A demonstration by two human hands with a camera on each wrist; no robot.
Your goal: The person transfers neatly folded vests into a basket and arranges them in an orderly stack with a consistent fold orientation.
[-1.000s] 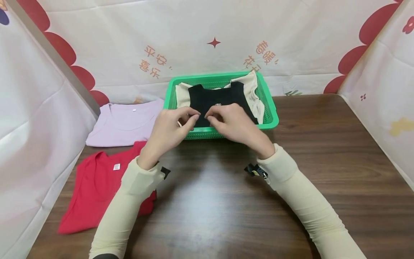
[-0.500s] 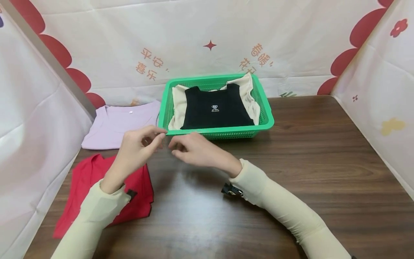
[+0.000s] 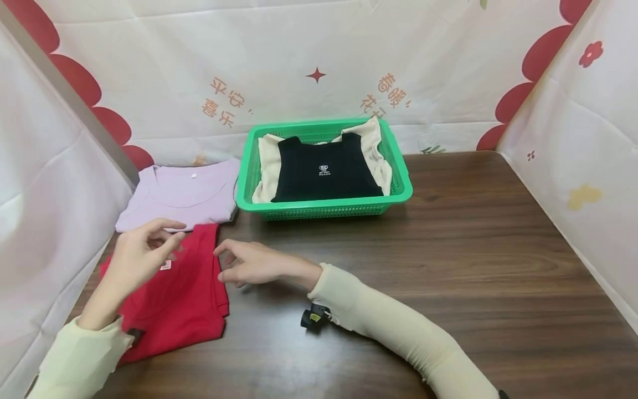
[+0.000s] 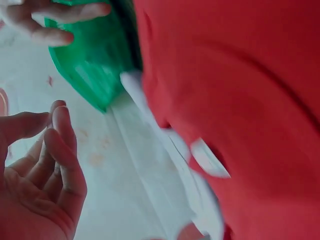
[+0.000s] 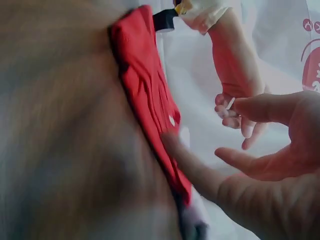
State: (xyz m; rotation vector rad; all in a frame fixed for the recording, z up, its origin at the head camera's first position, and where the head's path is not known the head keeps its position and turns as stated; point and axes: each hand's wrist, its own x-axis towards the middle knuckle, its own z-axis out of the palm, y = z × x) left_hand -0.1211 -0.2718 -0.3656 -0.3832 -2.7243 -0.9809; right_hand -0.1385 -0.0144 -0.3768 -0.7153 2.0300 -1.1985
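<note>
A folded red top (image 3: 184, 305) with a small white label lies at the left of the table. Over its left part hovers my left hand (image 3: 137, 255), fingers loosely bent and holding nothing. In the left wrist view, thumb and fingers of that left hand (image 4: 45, 175) stand beside the red cloth (image 4: 260, 110). My right hand (image 3: 256, 263), also without anything in it, is at the top's right edge with fingers spread. The right wrist view shows the right hand (image 5: 260, 170) with one fingertip overlapping the red top (image 5: 150, 95).
Behind the red top lies a folded lilac top (image 3: 186, 191). A green basket (image 3: 324, 208) at the back middle holds a black garment (image 3: 324, 180) laid on cream cloth (image 3: 269, 160). Printed white sheets (image 3: 279, 44) enclose the wooden table (image 3: 478, 260) at the back and sides.
Both hands have moved from over the basket leftward and nearer, to the red top. The black garment stays in the basket. The head view has shifted slightly.
</note>
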